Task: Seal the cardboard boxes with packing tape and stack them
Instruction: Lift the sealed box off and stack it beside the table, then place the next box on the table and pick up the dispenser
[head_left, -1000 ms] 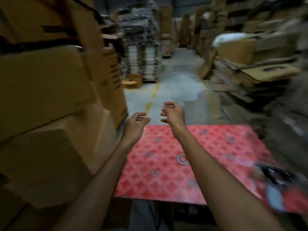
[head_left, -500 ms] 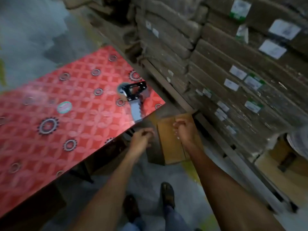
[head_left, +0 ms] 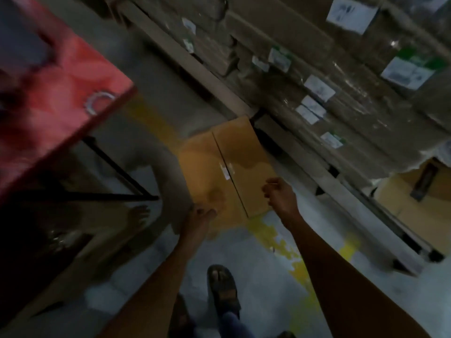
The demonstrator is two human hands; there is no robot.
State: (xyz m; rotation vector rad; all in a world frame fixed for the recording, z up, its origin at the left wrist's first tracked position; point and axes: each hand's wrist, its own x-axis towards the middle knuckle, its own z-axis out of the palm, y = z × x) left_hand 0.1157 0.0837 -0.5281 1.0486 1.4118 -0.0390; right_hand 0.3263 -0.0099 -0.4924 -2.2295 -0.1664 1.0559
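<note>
A brown cardboard box [head_left: 227, 157] stands on the floor, its two top flaps folded down with a dark open seam between them. My left hand [head_left: 202, 215] is at the box's near left corner, fingers curled; the blur hides whether it touches the box. My right hand [head_left: 279, 193] hovers over the near right edge with fingers loosely curled and nothing in it. No tape is in view.
A table with a red patterned cover [head_left: 56, 93] on black legs stands at the left. Wrapped, labelled cartons on pallets [head_left: 317, 76] fill the right side. Another box [head_left: 415, 191] sits at far right. My sandalled foot [head_left: 223, 289] stands on the grey floor with yellow paint.
My view has swung from the aisle and table down and right to the box on the floor. Both hands have come closer to the box's near edge.
</note>
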